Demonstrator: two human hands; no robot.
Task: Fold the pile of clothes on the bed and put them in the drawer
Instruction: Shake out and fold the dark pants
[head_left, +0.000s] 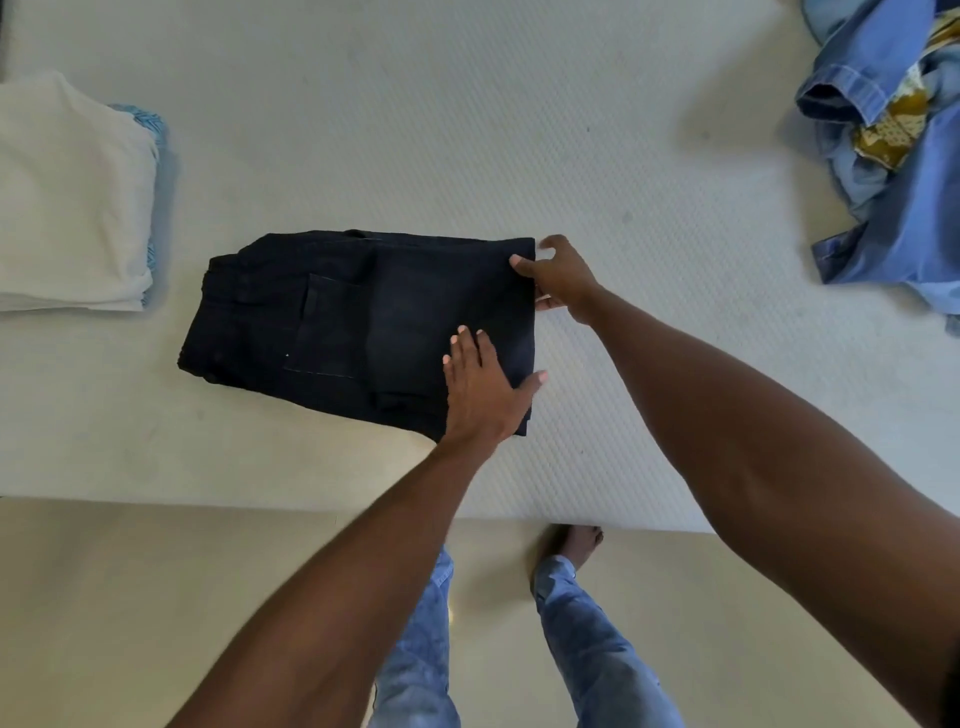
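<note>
A: Grip, item one: right hand (558, 278) pinched on the far right corner of the folded black jeans (358, 327), thumb on top, fingers curled under the edge. Left hand (480, 387) flat and spread, palm pressing the near right part of the same bundle, clamping nothing.

B: Location of the jeans?

A: Middle of the white mattress (467, 130), near its front edge. Folded into a compact rectangle, back pocket uppermost, waistband end to the left.

B: Surrounding stock?

A: To the left, well apart: stack of folded whites (67, 197) with a pale blue patterned piece (150, 124) showing beneath. Far right corner: unfolded heap, blue denim garments (893, 171) with a mustard printed fabric (893, 119) tangled in. No drawer in view.

B: Status?

A: Judged: this piece is at its last fold or being squared up. The heap remains, so the task is partway.

B: Risks?

A: If the right hand lifts by one corner only, the stiff layers could slide and the fold spring open. If the left palm drags sideways, the bundle skews. It lies close to the mattress edge; a careless pull toward the body could tip it to the floor.
</note>
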